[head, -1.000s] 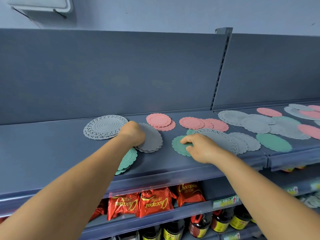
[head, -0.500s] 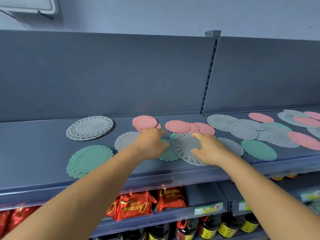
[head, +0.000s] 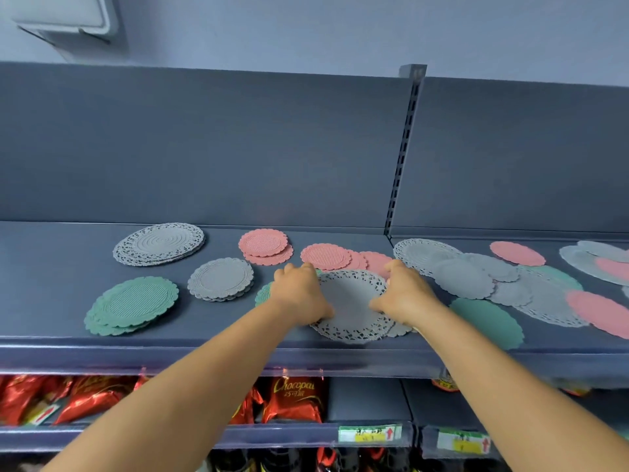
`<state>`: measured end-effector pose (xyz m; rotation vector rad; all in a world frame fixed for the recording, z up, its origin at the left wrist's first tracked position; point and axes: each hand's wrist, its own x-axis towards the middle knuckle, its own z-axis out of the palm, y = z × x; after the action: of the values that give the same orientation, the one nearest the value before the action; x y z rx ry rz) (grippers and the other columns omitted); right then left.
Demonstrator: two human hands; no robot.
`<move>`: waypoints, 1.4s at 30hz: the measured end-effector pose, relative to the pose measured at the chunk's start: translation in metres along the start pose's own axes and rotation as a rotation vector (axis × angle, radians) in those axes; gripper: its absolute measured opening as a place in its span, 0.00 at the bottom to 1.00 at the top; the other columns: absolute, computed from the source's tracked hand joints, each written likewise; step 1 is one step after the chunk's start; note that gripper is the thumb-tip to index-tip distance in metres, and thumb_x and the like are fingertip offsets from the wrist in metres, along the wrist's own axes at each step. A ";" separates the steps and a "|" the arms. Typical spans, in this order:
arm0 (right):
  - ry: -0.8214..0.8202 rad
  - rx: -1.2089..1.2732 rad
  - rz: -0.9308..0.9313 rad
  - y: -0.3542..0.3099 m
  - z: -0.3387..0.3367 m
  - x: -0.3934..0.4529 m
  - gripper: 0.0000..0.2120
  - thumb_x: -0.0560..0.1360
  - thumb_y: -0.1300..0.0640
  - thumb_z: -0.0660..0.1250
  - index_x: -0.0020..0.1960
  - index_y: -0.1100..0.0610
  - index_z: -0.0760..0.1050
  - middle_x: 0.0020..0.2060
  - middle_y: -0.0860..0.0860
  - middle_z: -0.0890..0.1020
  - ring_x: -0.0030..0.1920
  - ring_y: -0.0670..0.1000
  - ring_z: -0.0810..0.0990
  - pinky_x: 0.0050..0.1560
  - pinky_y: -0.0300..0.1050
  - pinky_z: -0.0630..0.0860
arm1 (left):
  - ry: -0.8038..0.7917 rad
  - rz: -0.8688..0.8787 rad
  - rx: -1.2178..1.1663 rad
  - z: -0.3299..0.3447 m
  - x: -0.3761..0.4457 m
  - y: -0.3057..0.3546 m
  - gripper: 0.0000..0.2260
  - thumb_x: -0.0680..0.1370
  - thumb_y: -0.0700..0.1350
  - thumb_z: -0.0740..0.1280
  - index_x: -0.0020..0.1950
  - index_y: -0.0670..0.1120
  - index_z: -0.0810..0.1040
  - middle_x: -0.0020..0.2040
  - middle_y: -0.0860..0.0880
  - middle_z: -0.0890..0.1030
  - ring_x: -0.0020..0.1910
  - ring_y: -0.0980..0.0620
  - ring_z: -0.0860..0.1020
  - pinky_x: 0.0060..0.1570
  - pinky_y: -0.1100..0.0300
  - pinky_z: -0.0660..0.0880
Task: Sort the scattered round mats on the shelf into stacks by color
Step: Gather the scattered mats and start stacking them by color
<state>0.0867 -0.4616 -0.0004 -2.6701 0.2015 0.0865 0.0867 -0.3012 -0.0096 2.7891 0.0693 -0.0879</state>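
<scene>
Round mats lie on the dark shelf (head: 170, 349). A large grey lace mat (head: 350, 301) sits near the front edge. My left hand (head: 299, 291) grips its left rim and my right hand (head: 405, 294) grips its right rim, fingers curled over the edges. At the left are a large grey lace stack (head: 160, 243), a small grey stack (head: 221, 279) and a green stack (head: 132, 304). A pink stack (head: 263, 245) and loose pink mats (head: 326, 255) lie behind my hands. A small green mat (head: 263, 294) peeks out under my left wrist.
The right shelf section holds mixed mats: grey ones (head: 463, 277), a green one (head: 486, 321), pink ones (head: 517, 253). An upright slotted post (head: 405, 148) divides the sections. Red snack bags (head: 292, 400) and price tags (head: 371, 432) fill the lower shelf.
My left hand left the small grey stack and moved right to the large grey lace mat. My right hand shifted onto that mat's right rim. Both hands now hold it.
</scene>
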 end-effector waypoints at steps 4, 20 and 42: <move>0.052 0.179 -0.109 0.006 -0.005 0.010 0.11 0.74 0.65 0.63 0.53 0.55 0.78 0.47 0.52 0.80 0.44 0.54 0.78 0.43 0.44 0.73 | 0.074 -0.059 -0.126 0.001 0.005 -0.001 0.15 0.68 0.45 0.72 0.50 0.42 0.73 0.55 0.40 0.75 0.58 0.41 0.72 0.48 0.53 0.72; -0.289 0.597 -0.300 -0.157 0.060 0.048 0.20 0.73 0.64 0.64 0.65 0.54 0.71 0.50 0.52 0.82 0.41 0.50 0.79 0.49 0.48 0.79 | 0.501 -0.380 -0.642 -0.096 0.044 -0.163 0.04 0.73 0.38 0.62 0.44 0.46 0.71 0.45 0.39 0.82 0.40 0.41 0.79 0.43 0.51 0.78; -0.265 -0.046 -0.513 -0.241 0.112 0.087 0.24 0.79 0.58 0.54 0.75 0.50 0.60 0.74 0.47 0.64 0.73 0.53 0.62 0.72 0.47 0.62 | 0.269 -0.056 0.226 -0.100 0.103 -0.230 0.22 0.77 0.41 0.60 0.71 0.47 0.68 0.71 0.45 0.66 0.72 0.43 0.58 0.69 0.54 0.60</move>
<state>0.2077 -0.2097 -0.0023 -2.6322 -0.5703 0.2790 0.1814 -0.0471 -0.0021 3.0068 0.2157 0.2843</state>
